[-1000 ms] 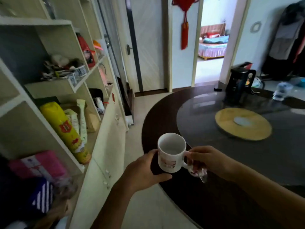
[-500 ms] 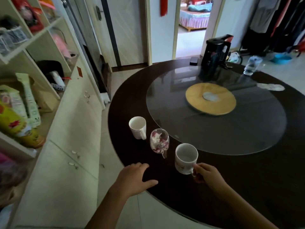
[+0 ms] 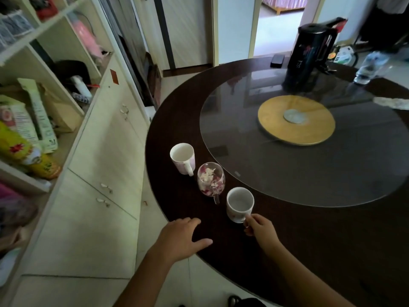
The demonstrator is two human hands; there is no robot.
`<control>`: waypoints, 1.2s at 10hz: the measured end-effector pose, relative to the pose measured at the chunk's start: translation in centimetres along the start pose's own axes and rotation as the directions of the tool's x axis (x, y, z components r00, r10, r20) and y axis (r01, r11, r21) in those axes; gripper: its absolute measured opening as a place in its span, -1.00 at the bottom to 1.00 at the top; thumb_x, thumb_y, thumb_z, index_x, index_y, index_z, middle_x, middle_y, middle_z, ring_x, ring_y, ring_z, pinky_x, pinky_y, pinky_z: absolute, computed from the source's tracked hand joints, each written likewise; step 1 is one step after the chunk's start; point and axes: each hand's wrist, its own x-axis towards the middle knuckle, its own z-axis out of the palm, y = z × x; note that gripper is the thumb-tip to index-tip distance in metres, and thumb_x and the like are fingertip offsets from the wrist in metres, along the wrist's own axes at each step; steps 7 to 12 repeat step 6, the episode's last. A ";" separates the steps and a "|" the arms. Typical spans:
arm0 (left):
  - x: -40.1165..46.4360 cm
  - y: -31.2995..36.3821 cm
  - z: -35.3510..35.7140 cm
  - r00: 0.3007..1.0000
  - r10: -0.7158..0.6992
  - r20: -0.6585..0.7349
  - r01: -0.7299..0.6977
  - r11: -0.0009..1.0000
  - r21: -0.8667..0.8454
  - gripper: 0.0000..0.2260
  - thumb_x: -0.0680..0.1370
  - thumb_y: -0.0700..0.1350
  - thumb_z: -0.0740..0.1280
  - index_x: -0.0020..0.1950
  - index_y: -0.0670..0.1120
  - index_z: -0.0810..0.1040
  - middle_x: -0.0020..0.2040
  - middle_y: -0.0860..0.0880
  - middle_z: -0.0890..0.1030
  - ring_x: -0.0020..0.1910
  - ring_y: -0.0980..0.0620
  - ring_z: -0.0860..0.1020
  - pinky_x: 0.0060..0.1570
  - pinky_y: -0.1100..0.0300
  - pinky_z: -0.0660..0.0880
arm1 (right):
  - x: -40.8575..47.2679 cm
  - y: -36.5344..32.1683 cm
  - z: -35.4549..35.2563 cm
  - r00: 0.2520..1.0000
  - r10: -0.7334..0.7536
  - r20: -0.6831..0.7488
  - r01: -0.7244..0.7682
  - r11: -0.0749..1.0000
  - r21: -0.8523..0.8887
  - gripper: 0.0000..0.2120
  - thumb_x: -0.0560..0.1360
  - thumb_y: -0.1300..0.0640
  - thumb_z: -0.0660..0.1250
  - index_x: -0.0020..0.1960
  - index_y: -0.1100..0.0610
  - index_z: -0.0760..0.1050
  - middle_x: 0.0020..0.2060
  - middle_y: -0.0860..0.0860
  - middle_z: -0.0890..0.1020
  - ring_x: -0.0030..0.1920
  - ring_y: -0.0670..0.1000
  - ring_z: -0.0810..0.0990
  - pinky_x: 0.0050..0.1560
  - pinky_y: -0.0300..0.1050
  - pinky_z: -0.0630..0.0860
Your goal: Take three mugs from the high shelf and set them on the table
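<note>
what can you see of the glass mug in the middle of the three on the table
The glass mug is clear and rounded, narrowing toward its rim, with pink and white petal-like shapes showing on or through its wall; which, I cannot tell. A thin clear handle points toward the camera. It stands upright on the dark table, near its edge and just outside the glass turntable. It sits between two white mugs, one behind and one in front. No hand touches it.

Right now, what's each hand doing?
Left hand: open, empty, resting at the table edge.
Right hand: closed on the white mug handle.
</note>
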 end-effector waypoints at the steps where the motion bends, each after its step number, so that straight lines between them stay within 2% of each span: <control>1: 0.1 0.2 -0.1 1.000 -0.015 -0.007 0.015 1.000 -0.004 -0.37 0.46 0.32 0.20 0.43 0.02 0.25 0.37 0.00 0.42 0.23 0.01 0.47 0.24 0.09 0.39 | 0.5 -0.3 0.0 1.000 0.008 0.002 -0.008 1.000 -0.015 -0.77 0.56 0.06 0.19 -0.08 0.15 0.55 -0.16 0.09 0.62 -0.18 0.00 0.58 -0.16 -0.18 0.54; 3: -0.2 0.3 0.1 0.999 -0.018 -0.030 0.018 1.000 0.008 -0.40 0.48 0.28 0.21 0.43 0.02 0.25 0.36 -0.02 0.44 0.27 -0.01 0.43 0.25 0.08 0.39 | 0.9 -0.9 0.5 1.000 0.005 -0.003 -0.005 0.995 -0.096 -0.77 0.57 0.03 0.16 -0.05 0.15 0.51 -0.12 0.11 0.61 -0.20 -0.01 0.57 -0.20 -0.19 0.52; 4: -0.2 0.3 0.2 0.999 -0.010 -0.038 0.011 1.000 0.014 -0.43 0.50 0.25 0.22 0.42 0.01 0.26 0.34 -0.02 0.45 0.24 -0.01 0.46 0.24 0.08 0.39 | 0.9 -1.1 0.4 1.000 0.001 -0.010 -0.003 0.983 -0.182 -0.71 0.56 0.00 0.16 0.07 0.21 0.47 -0.10 0.10 0.58 -0.22 0.01 0.54 -0.18 -0.11 0.53; 5: -0.4 0.4 0.2 0.999 -0.010 -0.051 0.011 1.000 0.022 -0.45 0.51 0.23 0.21 0.43 0.01 0.26 0.34 -0.03 0.45 0.27 -0.02 0.44 0.24 0.08 0.39 | 0.0 -1.5 -0.6 0.999 0.036 -0.024 -0.043 0.897 -0.439 -0.55 0.54 -0.06 0.20 0.27 0.25 0.34 0.08 0.13 0.49 -0.16 -0.05 0.46 -0.25 -0.24 0.46; 6: -0.4 0.4 0.5 0.998 -0.004 -0.064 0.006 1.000 0.028 -0.45 0.52 0.22 0.21 0.43 0.00 0.26 0.35 -0.03 0.45 0.28 -0.03 0.43 0.25 0.07 0.39 | -0.9 -1.3 -1.0 0.996 0.071 0.058 -0.019 0.783 -0.621 -0.56 0.53 -0.07 0.21 0.29 0.19 0.34 0.14 0.12 0.51 -0.09 -0.04 0.52 -0.11 -0.17 0.55; 12: -0.4 0.4 0.5 0.998 -0.004 -0.064 0.006 1.000 0.028 -0.45 0.52 0.22 0.21 0.43 0.00 0.26 0.35 -0.03 0.45 0.28 -0.03 0.43 0.25 0.07 0.39 | -0.9 -1.3 -1.0 0.996 0.071 0.058 -0.019 0.783 -0.621 -0.56 0.53 -0.07 0.21 0.29 0.19 0.34 0.14 0.12 0.51 -0.09 -0.04 0.52 -0.11 -0.17 0.55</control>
